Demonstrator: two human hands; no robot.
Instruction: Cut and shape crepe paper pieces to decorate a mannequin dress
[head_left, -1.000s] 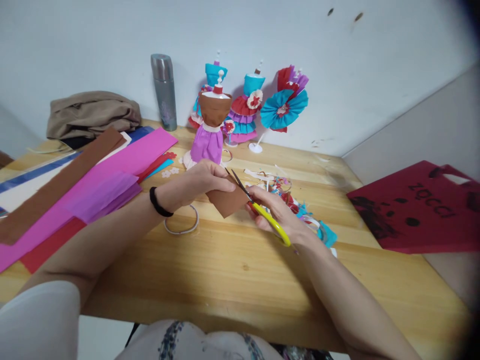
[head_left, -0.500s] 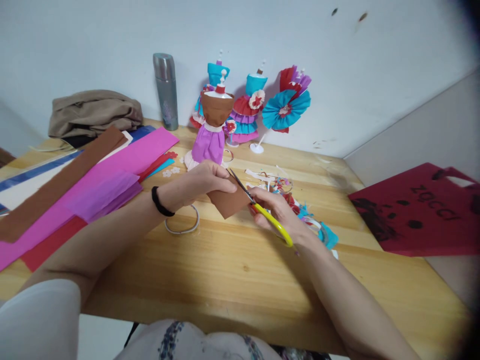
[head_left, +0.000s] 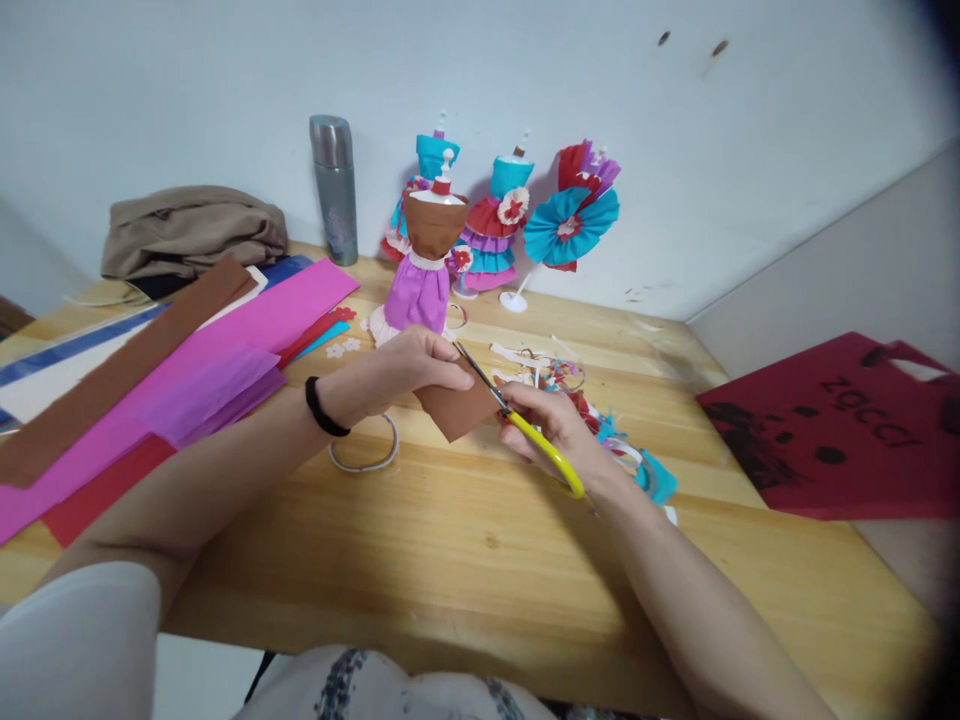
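My left hand [head_left: 425, 365] pinches a piece of brown crepe paper [head_left: 454, 408] between thumb and fingers, above the table. Yellow-handled scissors [head_left: 545, 452] are gripped in my right hand [head_left: 551, 422]. Their blades lie along the upper edge of the brown paper, tips close to my left thumb. My right fingertips are at the paper's right side. Just behind my left hand stands a small dress form [head_left: 427, 255] with a brown paper top and a purple skirt. On the table under my left wrist lies a roll of tape [head_left: 365, 445].
Sheets of coloured crepe paper [head_left: 225, 340] spread over the left side. Paper scraps [head_left: 600, 420] lie right of my hands. Decorated dress forms [head_left: 511, 215], a thermos [head_left: 334, 190] and a brown cloth [head_left: 193, 235] stand or lie along the wall. A red bag [head_left: 840, 430] is at the right.
Both hands, the brown paper and the scissors hold nearly the same position. The whole view has shifted very slightly.
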